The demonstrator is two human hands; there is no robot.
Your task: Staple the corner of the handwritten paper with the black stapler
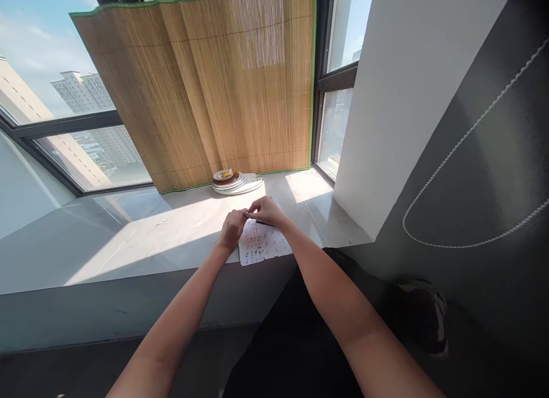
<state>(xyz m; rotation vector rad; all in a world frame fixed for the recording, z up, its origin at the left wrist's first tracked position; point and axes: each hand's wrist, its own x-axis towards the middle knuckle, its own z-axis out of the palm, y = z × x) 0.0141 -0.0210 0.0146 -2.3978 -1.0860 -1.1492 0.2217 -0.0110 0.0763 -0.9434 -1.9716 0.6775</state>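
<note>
Just off the middle of your view, toward 8 o'clock, a small object (246,215) sits at your fingertips, too tiny to identify. Your right hand (266,210) comes in from the 4 o'clock side, thumb and finger pinched together on it. Your left hand (233,229) meets it from 7 o'clock, fingers bent and touching the same spot; you cannot tell from this view whether that grip is clamped too. At 5 o'clock from the object, a sheet of handwritten paper (257,250) lies on the windowsill (171,229), reaching its front edge. A dark pen (263,222) shows partly below your right hand. At 11 o'clock you have a stack of plates (231,186), a brown one among white ones, with something yellow on top. Behind it, toward 12 o'clock, hangs a bamboo blind (214,95) edged in green. Out at 3 o'clock, a pale cord (433,178) loops down.
</note>
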